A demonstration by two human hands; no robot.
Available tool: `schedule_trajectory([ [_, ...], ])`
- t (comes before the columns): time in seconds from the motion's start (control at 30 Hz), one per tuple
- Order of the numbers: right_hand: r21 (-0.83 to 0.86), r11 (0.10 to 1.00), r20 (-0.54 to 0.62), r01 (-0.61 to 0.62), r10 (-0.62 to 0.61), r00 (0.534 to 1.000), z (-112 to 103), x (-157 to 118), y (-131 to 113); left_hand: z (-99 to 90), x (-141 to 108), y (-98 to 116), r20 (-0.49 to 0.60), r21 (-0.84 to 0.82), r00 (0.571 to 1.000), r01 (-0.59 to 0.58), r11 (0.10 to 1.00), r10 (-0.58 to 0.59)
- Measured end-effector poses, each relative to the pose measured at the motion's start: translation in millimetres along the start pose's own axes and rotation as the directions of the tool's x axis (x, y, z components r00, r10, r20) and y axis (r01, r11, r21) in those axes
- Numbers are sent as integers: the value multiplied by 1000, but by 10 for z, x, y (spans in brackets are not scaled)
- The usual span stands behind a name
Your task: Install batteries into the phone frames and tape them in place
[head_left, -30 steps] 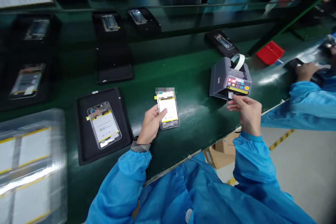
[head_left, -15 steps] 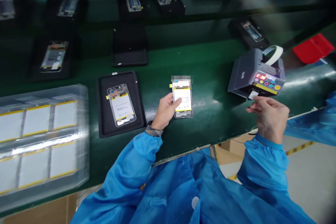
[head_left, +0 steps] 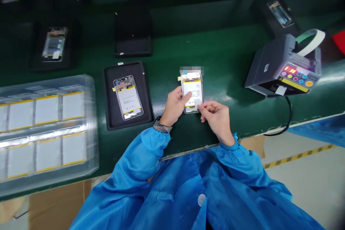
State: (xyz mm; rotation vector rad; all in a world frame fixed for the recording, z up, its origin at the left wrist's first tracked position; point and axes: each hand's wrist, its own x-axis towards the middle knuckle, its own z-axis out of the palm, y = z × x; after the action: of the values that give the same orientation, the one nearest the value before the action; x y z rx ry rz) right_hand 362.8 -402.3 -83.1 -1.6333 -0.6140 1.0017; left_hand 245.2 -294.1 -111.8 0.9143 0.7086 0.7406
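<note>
My left hand [head_left: 176, 106] grips an opened phone [head_left: 192, 91] by its left side, thumb lying across the white battery. Yellow strips edge that battery, and circuit parts show above it. At the phone's lower right corner, my right hand [head_left: 215, 116] pinches a small piece of white tape [head_left: 198, 102] against or just over the battery's lower end. To the right stands a grey tape dispenser [head_left: 283, 66] with a lit red display; another tape piece [head_left: 281, 90] sticks out of its front. A second opened phone [head_left: 128, 97] rests in a black tray [head_left: 107, 115] left of my hands.
Clear plastic trays of white batteries [head_left: 93, 133] are stacked at the left. Farther back, a black tray [head_left: 133, 46] and other opened phones [head_left: 55, 44] in black trays stand on the green bench [head_left: 172, 50]. A red object [head_left: 340, 41] lies at the right edge.
My right hand has moved left from the dispenser to the phone, carrying the tape piece. A fresh piece now sticks out of the dispenser. My left hand still holds the phone.
</note>
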Motion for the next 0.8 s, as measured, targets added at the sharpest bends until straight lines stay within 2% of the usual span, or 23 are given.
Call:
schedule_trajectory([
  [0.43, -84, 996, -33, 36, -39, 999, 1, 0, 50, 3, -1, -9, -7, 2, 1000, 1, 1000, -1],
  [0.67, -300, 950, -41, 87, -103, 994, -15, -15, 101, 13, -18, 1, -26, 15, 1000, 16, 1000, -15],
  [0.8, -396, 906, -48, 152, -186, 981, -86, 39, 86, 14, -13, 7, -29, -12, 999, 23, 1000, -24],
])
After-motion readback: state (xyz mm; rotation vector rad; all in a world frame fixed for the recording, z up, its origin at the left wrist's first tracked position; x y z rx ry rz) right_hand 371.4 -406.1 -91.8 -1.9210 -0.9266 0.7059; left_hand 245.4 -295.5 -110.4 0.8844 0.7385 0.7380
